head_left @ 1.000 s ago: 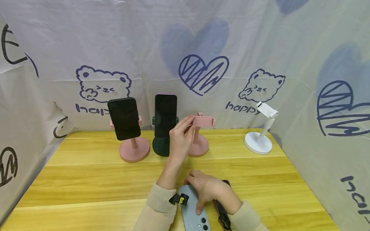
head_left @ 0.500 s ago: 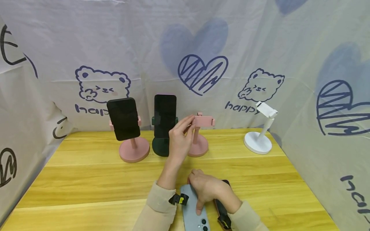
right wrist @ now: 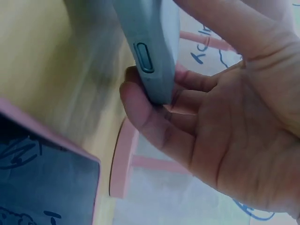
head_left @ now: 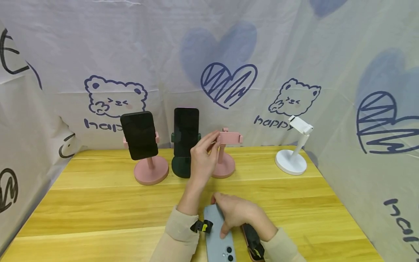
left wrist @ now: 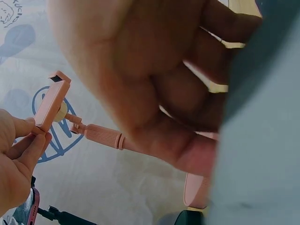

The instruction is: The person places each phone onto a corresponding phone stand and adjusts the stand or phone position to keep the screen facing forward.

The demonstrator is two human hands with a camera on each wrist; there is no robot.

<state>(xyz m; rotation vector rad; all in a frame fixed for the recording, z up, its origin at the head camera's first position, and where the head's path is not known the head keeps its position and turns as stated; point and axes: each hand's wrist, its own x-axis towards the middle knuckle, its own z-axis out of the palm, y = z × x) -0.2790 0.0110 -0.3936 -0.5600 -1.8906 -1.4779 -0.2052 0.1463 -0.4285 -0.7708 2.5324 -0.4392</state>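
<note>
My left hand [head_left: 203, 162] pinches the left end of the clamp on a pink phone stand [head_left: 230, 138]; the left wrist view shows thumb and fingers on the clamp's edge [left wrist: 50, 105]. My right hand [head_left: 237, 211] holds a light blue phone [head_left: 218, 236] by its long sides, its back and camera lenses facing up. In the right wrist view, fingers curl under the blue phone [right wrist: 154, 56], its side button showing, the upper end apart from the table. A dark-screened phone [head_left: 252, 238] with a pinkish edge lies beside it, partly hidden by my right hand and wrist.
At the back left stand a pink stand [head_left: 151, 171] holding a black-screened phone [head_left: 139, 135] and a dark green stand [head_left: 181, 167] holding another phone [head_left: 186, 131]. A white stand [head_left: 291, 162] without a phone is at the back right. A printed cloth [head_left: 229, 43] encloses the wooden table [head_left: 108, 211].
My right hand has shifted slightly, and the light blue phone has moved a little up and away from me, its upper end rising. The left hand stays on the pink clamp.
</note>
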